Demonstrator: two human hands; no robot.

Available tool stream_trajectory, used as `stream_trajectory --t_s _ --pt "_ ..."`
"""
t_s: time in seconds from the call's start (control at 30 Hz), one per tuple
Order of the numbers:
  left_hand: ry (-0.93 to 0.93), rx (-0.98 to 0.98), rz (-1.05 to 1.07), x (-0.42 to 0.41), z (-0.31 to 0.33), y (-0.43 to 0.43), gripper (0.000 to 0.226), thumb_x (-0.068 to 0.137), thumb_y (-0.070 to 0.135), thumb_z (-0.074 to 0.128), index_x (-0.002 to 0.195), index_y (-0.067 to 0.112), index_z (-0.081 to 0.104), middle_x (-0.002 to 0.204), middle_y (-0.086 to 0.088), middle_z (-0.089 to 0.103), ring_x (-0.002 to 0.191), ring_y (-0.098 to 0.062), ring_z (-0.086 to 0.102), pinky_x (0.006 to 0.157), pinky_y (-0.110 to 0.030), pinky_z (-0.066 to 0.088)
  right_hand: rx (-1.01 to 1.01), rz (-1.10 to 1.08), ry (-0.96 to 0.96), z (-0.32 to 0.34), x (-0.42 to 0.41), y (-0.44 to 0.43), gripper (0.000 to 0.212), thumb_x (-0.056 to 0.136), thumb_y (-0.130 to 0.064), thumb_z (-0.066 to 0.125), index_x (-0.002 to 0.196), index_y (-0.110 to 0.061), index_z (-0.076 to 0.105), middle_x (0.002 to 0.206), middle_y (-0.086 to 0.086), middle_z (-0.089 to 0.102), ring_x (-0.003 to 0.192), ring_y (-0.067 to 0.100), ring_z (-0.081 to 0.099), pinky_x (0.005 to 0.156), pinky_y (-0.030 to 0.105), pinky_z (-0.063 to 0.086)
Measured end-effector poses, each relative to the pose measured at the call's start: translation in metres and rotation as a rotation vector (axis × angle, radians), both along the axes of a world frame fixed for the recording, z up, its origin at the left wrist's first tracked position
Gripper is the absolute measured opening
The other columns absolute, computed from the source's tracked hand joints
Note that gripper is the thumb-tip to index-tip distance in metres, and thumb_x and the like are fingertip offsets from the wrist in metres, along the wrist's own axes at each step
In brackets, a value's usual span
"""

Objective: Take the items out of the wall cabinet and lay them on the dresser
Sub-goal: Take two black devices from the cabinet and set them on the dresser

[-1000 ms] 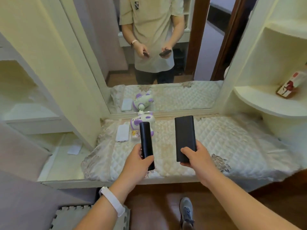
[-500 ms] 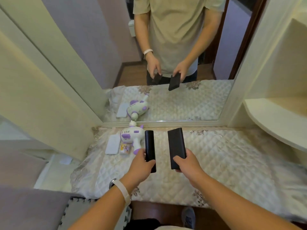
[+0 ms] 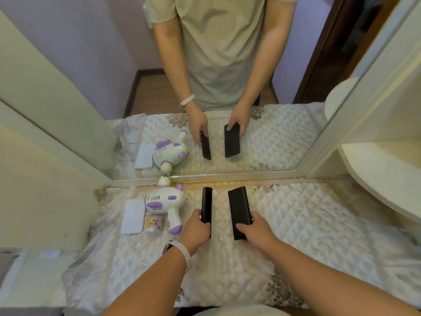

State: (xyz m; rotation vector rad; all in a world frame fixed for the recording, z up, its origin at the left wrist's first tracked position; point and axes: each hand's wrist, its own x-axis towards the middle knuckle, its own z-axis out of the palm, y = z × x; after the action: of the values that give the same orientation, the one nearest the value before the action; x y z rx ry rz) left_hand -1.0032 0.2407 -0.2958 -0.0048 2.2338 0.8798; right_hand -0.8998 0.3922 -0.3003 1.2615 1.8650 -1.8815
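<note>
My left hand grips the near end of a narrow black bar-shaped device. My right hand holds the near end of a wider flat black slab. Both black items lie low over the dresser's white quilted cover, side by side and pointing at the mirror; whether they touch the cloth I cannot tell. A white and purple toy gun, a flat white pad and a small printed packet lie on the cover to the left.
A large mirror stands along the dresser's back edge and reflects a person's torso, the hands and the items. A rounded cream shelf juts out at the right. A cream cabinet panel borders the left side.
Both hands have moved forward and down toward the dresser top with the black items. The camera has tilted down and come closer to the mirror.
</note>
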Motion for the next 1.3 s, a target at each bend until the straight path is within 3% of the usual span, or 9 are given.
stream_trajectory --t_s 0.2,0.37,0.47,0.67,0.83,0.9,1.03,1.17,1.3 --pt "0.040 -0.015 -0.096 -0.021 -0.031 0.008 0.040 0.095 0.018 0.050 0.135 0.018 0.043 0.124 -0.004 0.061 0.113 -0.025 0.059 0.093 -0.034 0.049 0.019 0.005 0.002 -0.022 -0.035 -0.004 0.038 0.090 -0.014 0.068 0.125 -0.013 0.053 0.111 0.007 0.066 0.095 0.019 0.068 0.072 0.030 0.061" --pt "0.095 0.049 -0.041 -0.031 -0.044 0.008 0.036 0.091 0.008 0.049 0.126 0.014 0.053 0.115 -0.008 0.064 0.108 -0.026 0.060 0.091 -0.033 0.048 0.068 0.027 -0.058 -0.039 -0.055 -0.009 0.038 0.089 -0.017 0.067 0.123 -0.012 0.052 0.109 0.007 0.065 0.093 0.019 0.068 0.074 0.034 0.061" --pt "0.120 0.092 -0.027 -0.029 -0.050 0.007 0.040 0.083 0.008 0.049 0.120 0.019 0.057 0.109 -0.004 0.064 0.104 -0.023 0.062 0.090 -0.040 0.053 0.184 0.115 -0.096 -0.044 -0.058 -0.010 0.036 0.091 -0.023 0.064 0.124 -0.015 0.051 0.109 0.004 0.065 0.094 0.017 0.065 0.080 0.035 0.059" --pt "0.166 -0.020 -0.109 -0.019 -0.044 0.006 0.058 0.081 0.027 0.053 0.137 0.019 0.041 0.124 -0.006 0.049 0.114 -0.026 0.050 0.096 -0.043 0.047 0.412 0.297 -0.117 -0.038 -0.056 -0.003 0.030 0.094 -0.025 0.056 0.121 -0.015 0.051 0.107 0.000 0.064 0.090 0.016 0.063 0.072 0.029 0.051" --pt "0.201 -0.043 -0.193 -0.012 -0.034 0.006 0.060 0.084 0.029 0.055 0.140 0.015 0.039 0.137 -0.005 0.042 0.121 -0.025 0.048 0.097 -0.040 0.046 0.503 0.440 -0.093 -0.031 -0.044 0.012 0.028 0.090 -0.034 0.051 0.113 -0.021 0.059 0.103 0.000 0.063 0.084 0.013 0.063 0.077 0.039 0.056" --pt "0.253 -0.062 -0.227 -0.007 -0.027 0.005 0.059 0.084 0.027 0.055 0.139 0.014 0.040 0.137 -0.005 0.044 0.120 -0.024 0.048 0.095 -0.039 0.047 0.559 0.523 -0.084 -0.027 -0.038 0.016 0.036 0.090 -0.039 0.049 0.120 -0.021 0.058 0.110 0.001 0.060 0.090 0.015 0.061 0.079 0.039 0.055" --pt "0.384 -0.098 -0.318 0.011 -0.008 0.000 0.062 0.084 0.024 0.054 0.143 0.011 0.040 0.141 -0.005 0.044 0.127 -0.024 0.046 0.101 -0.033 0.041 0.748 0.742 -0.021 -0.012 -0.029 0.022 0.057 0.093 -0.046 0.047 0.144 -0.020 0.043 0.139 -0.002 0.047 0.125 0.017 0.048 0.098 0.033 0.046" --pt "0.581 -0.202 -0.398 0.037 0.015 -0.007 0.062 0.087 0.029 0.053 0.145 0.012 0.040 0.146 -0.006 0.044 0.129 -0.022 0.046 0.104 -0.030 0.038 0.962 0.932 0.157 0.013 -0.022 0.032 0.059 0.093 -0.050 0.044 0.145 -0.022 0.042 0.145 -0.002 0.046 0.131 0.018 0.042 0.102 0.033 0.041" --pt "0.752 -0.322 -0.421 0.064 0.036 -0.014 0.052 0.084 0.037 0.054 0.133 0.018 0.053 0.129 -0.004 0.056 0.112 -0.025 0.056 0.089 -0.037 0.046 1.100 1.092 0.295 0.033 -0.014 0.039 0.059 0.093 -0.050 0.043 0.145 -0.022 0.043 0.147 0.000 0.045 0.134 0.022 0.040 0.105 0.038 0.039"
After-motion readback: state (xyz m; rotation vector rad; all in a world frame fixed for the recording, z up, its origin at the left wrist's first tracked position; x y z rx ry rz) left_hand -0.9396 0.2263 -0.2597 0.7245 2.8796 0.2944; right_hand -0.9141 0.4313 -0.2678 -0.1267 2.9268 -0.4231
